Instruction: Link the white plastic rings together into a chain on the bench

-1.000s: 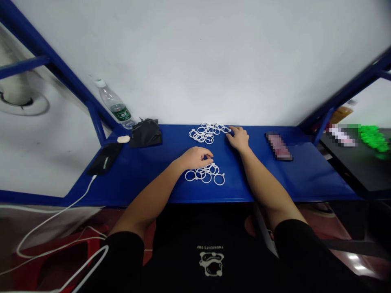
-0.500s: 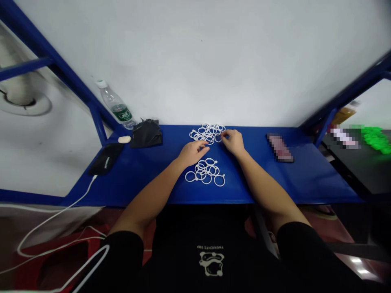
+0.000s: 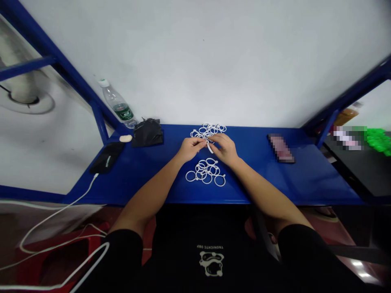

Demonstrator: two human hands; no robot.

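Observation:
Between my two hands is a white plastic ring (image 3: 210, 147), seen nearly edge-on and partly covered by fingers. My left hand (image 3: 190, 149) pinches it from the left, thumb and forefinger together. From the right, my right hand (image 3: 225, 148) grips the same ring with closed fingers. Just behind the hands lies a heap of similar white rings (image 3: 210, 128) near the wall, partly hidden by my fingers. Closer to me, a second loose group of white rings (image 3: 207, 177) lies flat on the blue table (image 3: 159, 179), each with a small knob.
At the left are a plastic bottle (image 3: 122, 110), a black plastic bag (image 3: 148, 133), a small pale object (image 3: 125, 138) and a black power bank (image 3: 106, 158) with a white cable (image 3: 82, 197). A phone (image 3: 281, 149) lies right. Blue frame bars flank the table.
My right hand has come away from the far heap toward my left hand, bringing a ring. Both hands now meet on that ring. The nearer group of rings looks unchanged.

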